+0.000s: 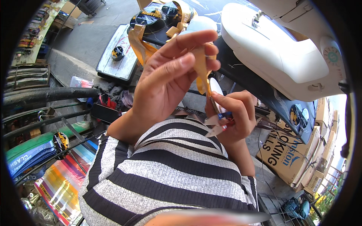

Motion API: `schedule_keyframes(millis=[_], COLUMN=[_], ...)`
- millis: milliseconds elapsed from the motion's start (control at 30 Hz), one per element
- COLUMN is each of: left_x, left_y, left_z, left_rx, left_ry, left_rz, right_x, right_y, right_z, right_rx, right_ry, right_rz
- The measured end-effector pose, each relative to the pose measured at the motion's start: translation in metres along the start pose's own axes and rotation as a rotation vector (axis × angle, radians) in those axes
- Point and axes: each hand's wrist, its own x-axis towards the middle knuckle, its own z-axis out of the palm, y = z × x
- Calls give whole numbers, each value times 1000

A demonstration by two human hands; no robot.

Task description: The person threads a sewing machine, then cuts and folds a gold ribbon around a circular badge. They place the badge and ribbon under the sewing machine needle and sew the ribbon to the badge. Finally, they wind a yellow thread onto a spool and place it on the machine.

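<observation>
In the head view, our nearer left hand (pixel 167 73) curls its fingers around the yellow ribbon (pixel 201 71), lying at three o'clock, its long axis twelve-to-six; our right hand (pixel 238 113) pinches the lower end, gripping scissors (pixel 216 131).

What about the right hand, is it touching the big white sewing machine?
Apart. The head view shows dark tabletop between the right hand and the sewing machine.

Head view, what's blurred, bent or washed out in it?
Head view: the lower-edge shape is too blurred to identify; head view: rails at left look bowed; head view: background at far right is nearly white; head view: left hand and ribbon look fairly sharp.
</observation>
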Motion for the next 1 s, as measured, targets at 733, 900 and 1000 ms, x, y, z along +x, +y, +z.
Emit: schedule_keyframes(millis=[733,900,1000], left_x=[0,-1,2], left_y=[5,10,13], left_z=[3,1,-2], left_rx=[-353,-526,-584], left_ry=[-161,-138,-175], left_rz=[-27,-59,-110], right_x=[8,0,-4], right_y=[-23,-22,-19], right_z=[32,31,34], right_rx=[1242,1392,1521], right_ry=[-35,-74,-65], right_rz=[844,882,825])
